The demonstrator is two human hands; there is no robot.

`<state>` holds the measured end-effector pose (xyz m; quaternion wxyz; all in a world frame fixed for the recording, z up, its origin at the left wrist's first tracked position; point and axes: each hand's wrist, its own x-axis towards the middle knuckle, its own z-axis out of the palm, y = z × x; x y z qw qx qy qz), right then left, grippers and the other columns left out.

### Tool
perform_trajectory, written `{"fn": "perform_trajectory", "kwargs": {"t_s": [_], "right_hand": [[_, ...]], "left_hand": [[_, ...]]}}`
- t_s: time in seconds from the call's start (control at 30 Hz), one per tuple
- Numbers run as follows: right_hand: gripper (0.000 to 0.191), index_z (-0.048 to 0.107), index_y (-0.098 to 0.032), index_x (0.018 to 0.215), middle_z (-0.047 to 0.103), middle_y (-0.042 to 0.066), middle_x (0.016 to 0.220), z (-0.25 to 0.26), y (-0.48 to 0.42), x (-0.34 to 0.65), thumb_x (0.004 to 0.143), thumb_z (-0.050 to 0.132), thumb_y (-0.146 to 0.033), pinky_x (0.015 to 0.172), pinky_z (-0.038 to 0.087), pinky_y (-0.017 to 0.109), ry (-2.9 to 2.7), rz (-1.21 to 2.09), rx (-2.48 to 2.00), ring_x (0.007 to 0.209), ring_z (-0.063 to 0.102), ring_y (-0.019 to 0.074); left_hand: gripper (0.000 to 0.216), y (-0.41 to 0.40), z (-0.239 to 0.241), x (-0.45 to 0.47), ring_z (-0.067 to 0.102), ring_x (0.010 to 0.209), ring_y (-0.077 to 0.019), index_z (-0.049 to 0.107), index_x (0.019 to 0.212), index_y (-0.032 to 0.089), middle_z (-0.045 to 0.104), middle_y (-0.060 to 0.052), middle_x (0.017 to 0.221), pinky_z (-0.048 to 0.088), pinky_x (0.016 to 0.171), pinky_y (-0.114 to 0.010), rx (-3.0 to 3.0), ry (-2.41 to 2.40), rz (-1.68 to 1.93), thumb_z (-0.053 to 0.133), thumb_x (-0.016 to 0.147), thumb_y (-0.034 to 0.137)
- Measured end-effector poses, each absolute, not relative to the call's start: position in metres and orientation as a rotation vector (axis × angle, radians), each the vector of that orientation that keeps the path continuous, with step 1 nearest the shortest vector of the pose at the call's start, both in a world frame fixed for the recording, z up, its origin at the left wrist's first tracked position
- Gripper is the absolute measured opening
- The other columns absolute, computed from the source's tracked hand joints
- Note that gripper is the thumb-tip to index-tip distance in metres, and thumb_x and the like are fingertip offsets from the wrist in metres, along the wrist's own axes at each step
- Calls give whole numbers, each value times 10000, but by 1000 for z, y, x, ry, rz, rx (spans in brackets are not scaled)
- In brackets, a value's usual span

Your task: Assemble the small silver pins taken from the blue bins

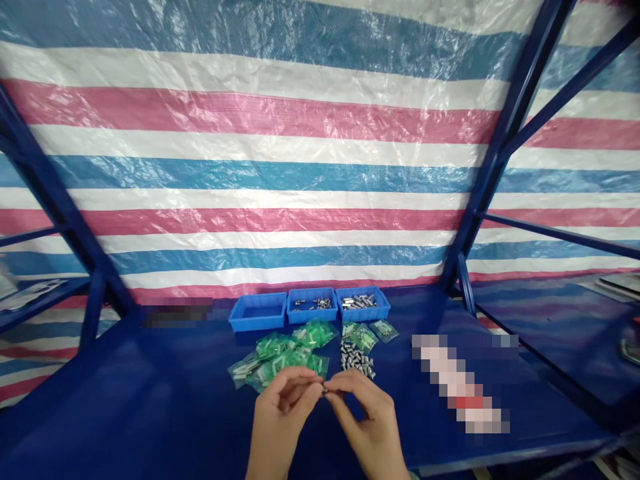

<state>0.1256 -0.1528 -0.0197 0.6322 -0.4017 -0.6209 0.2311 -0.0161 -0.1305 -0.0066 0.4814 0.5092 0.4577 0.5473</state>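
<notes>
My left hand (283,407) and my right hand (367,417) meet above the near part of the blue table (150,400). Both pinch a small dark metal part (325,391) between their fingertips. Just beyond the hands lies a pile of small green plastic bags (280,357) and a loose heap of small metal parts (356,360). More green bags (367,333) lie to the right of the pile.
Three blue bins stand in a row at the back: the left bin (257,311) looks empty, the middle bin (313,305) and right bin (363,302) hold metal parts. A striped tarp hangs behind. Blue frame posts (480,193) rise at both sides.
</notes>
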Motion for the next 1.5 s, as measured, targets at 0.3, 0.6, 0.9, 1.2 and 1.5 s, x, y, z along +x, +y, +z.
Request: {"fn": "perform_trajectory", "kwargs": {"t_s": [0.3, 0.6, 0.9, 1.2, 1.5], "right_hand": [[115, 692, -207, 789, 684, 32, 728, -14, -155, 126, 891, 645, -232, 617, 506, 267, -1382, 500, -968, 662, 629, 180], [298, 713, -181, 754, 637, 25, 699, -36, -152, 118, 937, 589, -380, 615, 467, 229, -1258, 887, -926, 661, 582, 165], [381, 787, -197, 888, 734, 72, 777, -67, -150, 113, 851, 656, -552, 612, 496, 252, -1119, 1063, -906, 663, 639, 189], [367, 752, -206, 835, 719, 68, 742, -97, -150, 136, 956, 514, -457, 626, 510, 239, -1279, 545, -1149, 680, 668, 201], [264, 653, -206, 850, 682, 75, 828, -97, -140, 157, 900, 416, -104, 705, 545, 303, -1633, 260, -1375, 774, 672, 226]], "left_hand": [[417, -145, -20, -11, 745, 913, -279, 733, 949, 182, 787, -101, 941, 614, 814, -348, 1114, 1060, 1323, 813, 672, 484], [190, -147, -19, -10, 743, 840, -247, 761, 803, 204, 775, -68, 854, 614, 764, -284, 1393, 1162, 1426, 785, 712, 368], [112, -74, 4, -12, 728, 850, -219, 719, 860, 225, 765, -47, 890, 580, 789, -309, 2050, 1237, 1526, 619, 850, 275], [237, 3, 3, -3, 671, 1056, -277, 708, 990, 204, 753, -84, 1066, 489, 959, -450, 2340, 1352, 1181, 586, 805, 119], [180, -74, -43, 36, 648, 979, -311, 695, 850, 197, 730, -70, 912, 437, 917, -522, 2543, 1353, 617, 598, 792, 56]]}}
